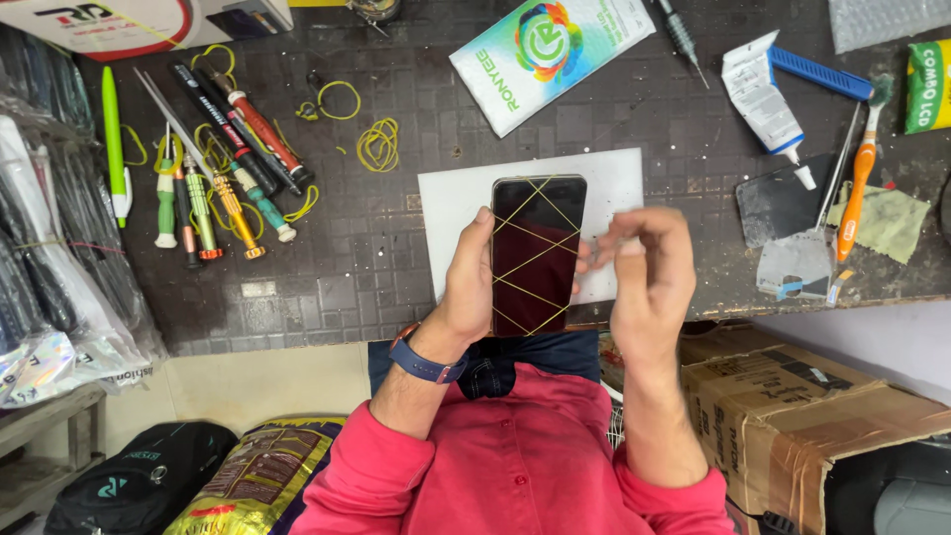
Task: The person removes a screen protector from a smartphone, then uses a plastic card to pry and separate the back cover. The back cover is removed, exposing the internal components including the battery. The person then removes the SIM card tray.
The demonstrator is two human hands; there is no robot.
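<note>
Rubber bands [535, 260] already cross the dark glass of the phone [535, 254] in several yellow diagonals, so by my reckoning the binding is well along; whether more loops are wanted I cannot tell. A heap of spare yellow bands [377, 145] lies on the bench beyond, unused.

Going left to right: clear plastic packets [59, 258] are stacked at the far left, then a green pen [113, 139] and a row of small screwdrivers [213, 159] with coloured handles. My left hand [469, 282], a blue watch [426, 363] at its wrist, is closed around the left edge of the phone, holding it upright above the white slab [614, 178] at the bench's near edge. My right hand [649, 272] is just beside the phone's right edge, fingers curled together as if pinching something thin; it is blurred, and I cannot tell what, if anything, is between them. Farther right lie a white glue tube [761, 99], a brush with an orange handle [859, 173], a dark glass panel [783, 203] and a greenish cloth [890, 223].

The surface is a dark, worn mat marked in squares [376, 267]. Below its edge are a black bag [139, 476] at left and a taped cardboard box [802, 416] at right.
</note>
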